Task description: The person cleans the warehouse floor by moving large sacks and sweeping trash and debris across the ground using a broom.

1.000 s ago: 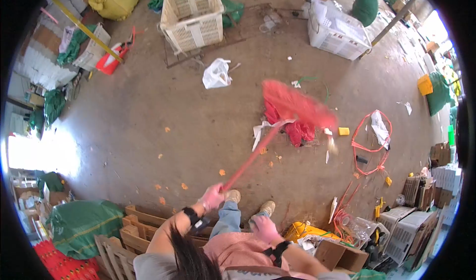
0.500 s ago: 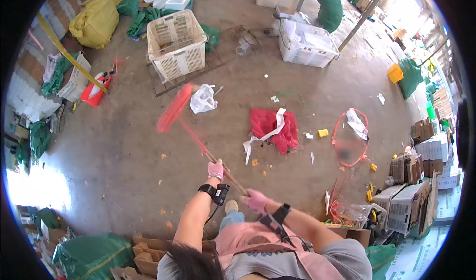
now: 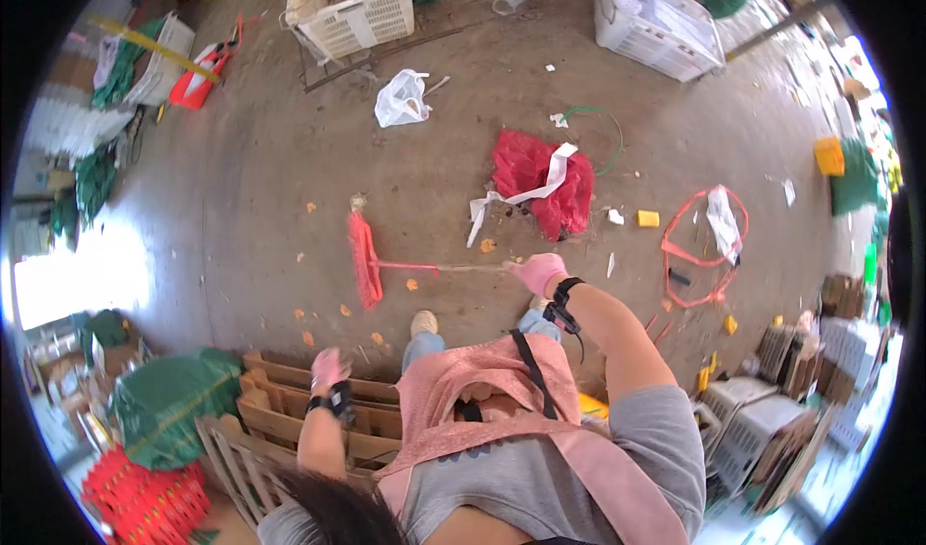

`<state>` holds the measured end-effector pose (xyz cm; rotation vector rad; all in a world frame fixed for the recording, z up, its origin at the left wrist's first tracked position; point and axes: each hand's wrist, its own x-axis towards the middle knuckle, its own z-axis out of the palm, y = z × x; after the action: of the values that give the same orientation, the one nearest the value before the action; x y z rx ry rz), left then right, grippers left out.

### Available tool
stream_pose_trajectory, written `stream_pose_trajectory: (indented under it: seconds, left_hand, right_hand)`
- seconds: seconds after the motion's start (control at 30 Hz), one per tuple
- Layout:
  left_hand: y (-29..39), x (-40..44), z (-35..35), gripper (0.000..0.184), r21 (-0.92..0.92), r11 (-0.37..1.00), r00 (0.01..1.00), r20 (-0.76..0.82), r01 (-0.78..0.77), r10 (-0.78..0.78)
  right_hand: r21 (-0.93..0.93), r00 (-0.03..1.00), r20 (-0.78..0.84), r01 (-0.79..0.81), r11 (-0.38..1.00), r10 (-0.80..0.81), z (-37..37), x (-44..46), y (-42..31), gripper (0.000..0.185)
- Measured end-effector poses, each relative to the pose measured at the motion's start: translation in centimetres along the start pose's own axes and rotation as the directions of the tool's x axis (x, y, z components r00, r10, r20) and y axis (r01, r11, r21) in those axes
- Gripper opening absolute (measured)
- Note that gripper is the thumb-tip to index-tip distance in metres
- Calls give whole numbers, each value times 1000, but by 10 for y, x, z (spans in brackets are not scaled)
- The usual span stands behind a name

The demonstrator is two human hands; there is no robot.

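My right hand (image 3: 540, 273), in a pink glove, is closed round the end of the handle of a broom (image 3: 365, 260). The broom lies across to the left, with its red bristle head near the floor and a wad of debris by the head's far end. My left hand (image 3: 331, 367), also gloved, is off the broom, beside a wooden pallet (image 3: 323, 400) at lower left; its fingers look loosely apart. In front of me on the floor are a crumpled red bag (image 3: 526, 169) with a white strip (image 3: 555, 174) over it, and a white plastic bag (image 3: 401, 99).
Orange scraps (image 3: 345, 311) dot the floor. To the right lie a red strap loop (image 3: 696, 193) and a yellow block (image 3: 647, 219). White crates (image 3: 352, 24) stand ahead. A green sack (image 3: 178, 405) is at lower left; stacked crates (image 3: 762, 420) are at right.
My left hand has let go of the broom handle and moved down left to the pallet. The broom head has come closer, and the view has tilted down.
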<state>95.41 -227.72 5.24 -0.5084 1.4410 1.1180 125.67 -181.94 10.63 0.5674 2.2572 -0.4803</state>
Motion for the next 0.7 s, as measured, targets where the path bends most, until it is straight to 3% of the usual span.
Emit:
stream_pose_trajectory:
  seconds: [0.07, 0.1, 0.13, 0.17, 0.2, 0.23, 0.3, 0.33, 0.4, 0.47, 0.53, 0.57, 0.6, 0.7]
  left_hand:
    - [-46, -52, -11, 12, -289, 955, 994, -59, 67, -87]
    - [-64, -85, 12, 9, -230, 968, 937, -306, 99, -168]
    - [-76, -111, 41, 7, -172, 974, 818, -531, 148, -219]
    - [-87, -127, 49, 12, -170, 961, 856, -439, 220, -273]
    - [-98, -143, 58, 18, -152, 945, 882, -341, 289, -324]
    - [-116, -133, 50, 22, -14, 962, 950, -155, 272, -271]
    - [-142, -111, 44, 25, 102, 954, 958, -83, 282, -274]
    - [-124, -105, 96, 26, 78, 940, 927, -212, 331, -309]
    - [-68, -119, 230, 21, -35, 966, 897, -365, 254, -249]
    - [-57, -69, 231, 21, 20, 981, 981, -30, 193, -192]
    - [-31, -25, 255, 19, 122, 988, 991, 87, 92, -103]
    - [1, -54, 310, 22, 296, 954, 998, -20, -46, 54]
    - [22, -61, 336, 23, 380, 916, 991, 13, -129, 134]
    - [62, -59, 373, 26, 552, 767, 940, 105, -327, 325]
  right_hand:
    - [-29, 999, 32, 8, 1000, -7, -5, -22, 65, 30]
    - [-29, 999, 47, 11, 1000, -9, -13, -42, 95, 30]
    - [-80, 991, 120, -46, 996, 56, -6, -55, 136, 32]
    - [-102, 975, 155, -141, 985, 156, 12, -74, 184, 31]
    - [-206, 989, 74, -110, 972, 128, 13, -109, 220, 30]
    - [-241, 970, 128, -171, 955, 206, -8, -152, 241, 30]
    - [-307, 912, 124, -339, 889, 391, -5, -224, 304, 34]
    - [-307, 891, 95, -397, 865, 443, 4, -253, 337, 35]
    - [-392, 817, 61, -508, 767, 573, -15, -309, 372, 35]
    - [-373, 749, 14, -611, 698, 663, -32, -328, 389, 30]
    - [-344, 689, -39, -689, 638, 724, -30, -335, 406, 25]
    - [-329, 666, -73, -718, 613, 742, -18, -329, 415, 24]
    - [-314, 644, -110, -745, 589, 757, -6, -321, 425, 23]
    - [-23, 463, -169, -884, 466, 870, 7, -332, 430, 21]
